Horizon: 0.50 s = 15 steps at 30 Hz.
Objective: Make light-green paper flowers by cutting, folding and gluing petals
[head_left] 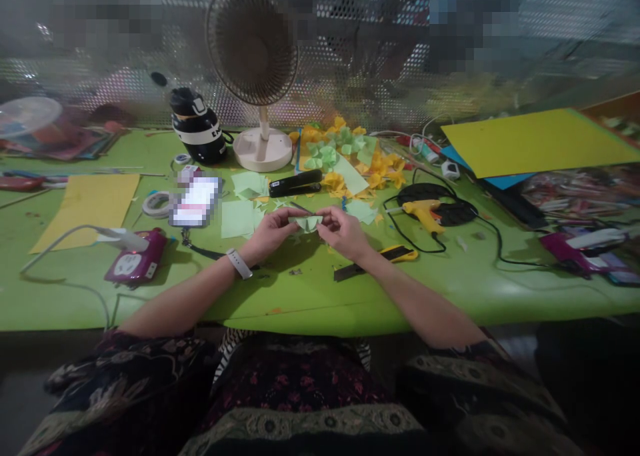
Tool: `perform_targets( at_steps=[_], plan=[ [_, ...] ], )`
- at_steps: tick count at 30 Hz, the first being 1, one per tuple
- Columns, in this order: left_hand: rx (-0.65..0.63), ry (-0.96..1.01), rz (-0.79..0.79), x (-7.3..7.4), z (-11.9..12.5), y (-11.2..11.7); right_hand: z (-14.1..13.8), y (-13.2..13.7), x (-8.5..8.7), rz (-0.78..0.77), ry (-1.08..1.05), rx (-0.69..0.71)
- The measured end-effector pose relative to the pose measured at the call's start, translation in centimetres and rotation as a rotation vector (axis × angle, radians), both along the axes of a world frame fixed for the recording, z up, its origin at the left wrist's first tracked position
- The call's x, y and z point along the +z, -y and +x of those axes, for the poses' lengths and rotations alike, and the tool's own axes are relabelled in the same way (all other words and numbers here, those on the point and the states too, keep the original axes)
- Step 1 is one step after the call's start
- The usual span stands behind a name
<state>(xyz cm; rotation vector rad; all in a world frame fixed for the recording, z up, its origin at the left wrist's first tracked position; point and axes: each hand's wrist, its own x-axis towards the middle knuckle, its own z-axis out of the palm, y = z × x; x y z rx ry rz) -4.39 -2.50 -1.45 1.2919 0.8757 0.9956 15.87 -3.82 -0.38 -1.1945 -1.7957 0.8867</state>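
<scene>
A small pale green paper piece [307, 224] with curled, petal-like edges is held above the green table between both hands. My left hand [273, 235] pinches its left side, and my right hand [345, 231] grips the right side. A thin dark stick shows just behind the paper; which hand touches it, I cannot tell. Beyond my fingers lies a black stapler [295, 183]. Light green paper squares [238, 219] and scraps lie left of my hands. Under my right wrist is a yellow and black utility knife [397, 253].
Yellow and green paper flowers [345, 149] are heaped behind the stapler, beside a white fan [263, 151]. At right, a yellow glue gun [424, 215] rests on a black round stand with its cord looping around. A phone [196, 201], tape roll [157, 204] and purple device [137, 259] lie left.
</scene>
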Motion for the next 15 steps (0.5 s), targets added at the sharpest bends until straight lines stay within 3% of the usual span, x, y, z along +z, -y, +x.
perform_targets(
  at_steps=[7, 15],
  plan=[
    [-0.021, 0.018, 0.007, 0.17, 0.02, 0.14, -0.15, 0.11, 0.03, -0.006, 0.021, 0.025],
    [-0.045, 0.166, -0.169, -0.17, -0.25, -0.29, 0.08, -0.14, -0.34, 0.151, -0.010, 0.068]
  ],
)
